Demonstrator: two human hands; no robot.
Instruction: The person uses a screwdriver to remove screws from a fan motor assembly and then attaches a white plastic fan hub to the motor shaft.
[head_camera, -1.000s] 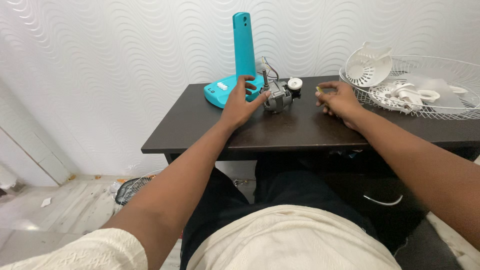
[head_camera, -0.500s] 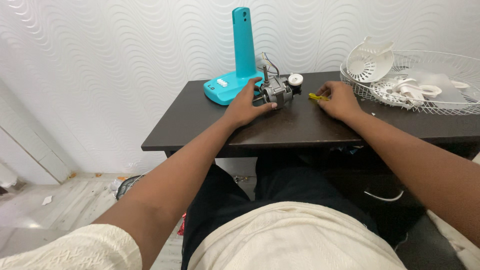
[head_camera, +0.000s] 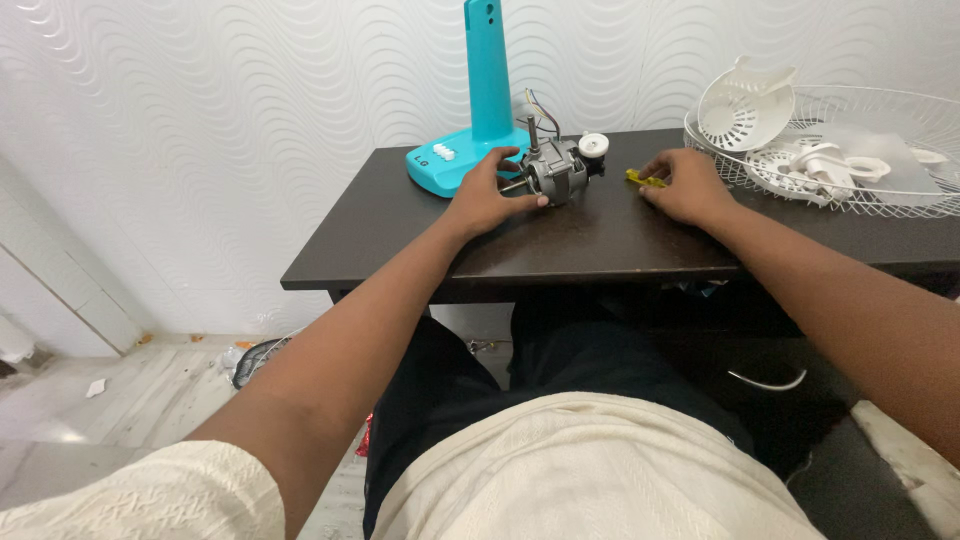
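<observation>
The left hand (head_camera: 487, 193) is closing its fingers around the small grey motor (head_camera: 556, 172) at twelve o'clock on the dark table (head_camera: 420, 240). At one o'clock the right hand (head_camera: 688, 187) is pinching a yellow tool (head_camera: 643, 179). Beyond, the teal fan stand (head_camera: 487, 90) is standing close; the motor's wires could snag and tug it

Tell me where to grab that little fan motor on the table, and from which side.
Grip the motor around its round metal body, coming from the left, where the left hand already rests against it. The shaft sticks out on that side and wires trail off the back toward the teal stand, so the body looks like the steadiest hold.
</observation>
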